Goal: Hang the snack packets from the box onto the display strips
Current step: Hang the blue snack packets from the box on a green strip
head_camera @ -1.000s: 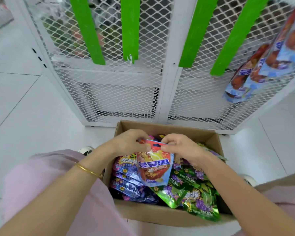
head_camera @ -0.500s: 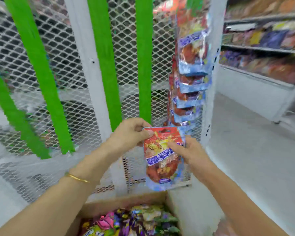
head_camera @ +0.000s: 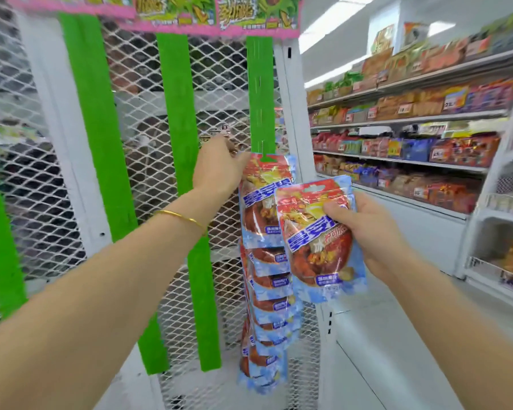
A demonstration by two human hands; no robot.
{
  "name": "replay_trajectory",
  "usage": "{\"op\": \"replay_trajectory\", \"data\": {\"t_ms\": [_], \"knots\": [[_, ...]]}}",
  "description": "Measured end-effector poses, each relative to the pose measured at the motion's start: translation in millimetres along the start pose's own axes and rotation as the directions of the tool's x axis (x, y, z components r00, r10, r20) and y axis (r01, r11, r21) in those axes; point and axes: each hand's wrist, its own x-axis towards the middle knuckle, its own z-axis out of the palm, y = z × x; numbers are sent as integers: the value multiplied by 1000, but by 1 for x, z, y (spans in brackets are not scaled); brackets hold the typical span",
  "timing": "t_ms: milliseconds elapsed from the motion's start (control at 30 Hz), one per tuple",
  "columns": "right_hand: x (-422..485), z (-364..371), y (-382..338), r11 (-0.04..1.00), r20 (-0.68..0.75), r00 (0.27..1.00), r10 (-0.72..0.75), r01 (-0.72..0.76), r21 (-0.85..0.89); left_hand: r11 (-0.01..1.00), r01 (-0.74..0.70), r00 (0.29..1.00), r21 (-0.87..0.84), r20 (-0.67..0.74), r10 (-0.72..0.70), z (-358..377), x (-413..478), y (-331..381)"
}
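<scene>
Your left hand is raised to the rightmost green display strip on the white mesh rack, its grip pressed at the top corner of the uppermost hung snack packet — whether it pinches the packet or the strip's end, you cannot tell from here. Below that packet a column of matching red-and-blue packets hangs down the same strip, overlapping. Your right hand holds another snack packet just right of the column, thumb on its front, grip closed on its right edge — upright, its hang hole at the top. Stocked store shelves run along the right
</scene>
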Motion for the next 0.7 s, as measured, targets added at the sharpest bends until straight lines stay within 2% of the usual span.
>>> {"op": "replay_trajectory", "data": {"t_ms": [233, 400, 500, 600, 700], "knots": [[19, 15, -1, 991, -7, 999, 32, -31, 133, 998, 28, 999, -51, -19, -29, 12, 5, 7], [28, 18, -1, 991, -34, 998, 50, -46, 122, 990, 52, 998, -128, -13, -54, 12, 1, 8], [31, 19, -5, 991, -33, 998, 46, -42, 126, 994, 48, 999, -98, -17, -49, 10, 9, -1], [39, 21, -14, 993, -46, 999, 4, 2, 118, 991, 63, 998, -116, 16, -62, 9, 11, -2], [53, 27, -28, 995, -77, 996, -42, 49, 91, 988, 22, 999, -152, 40, -16, 5, 16, 1]]}}
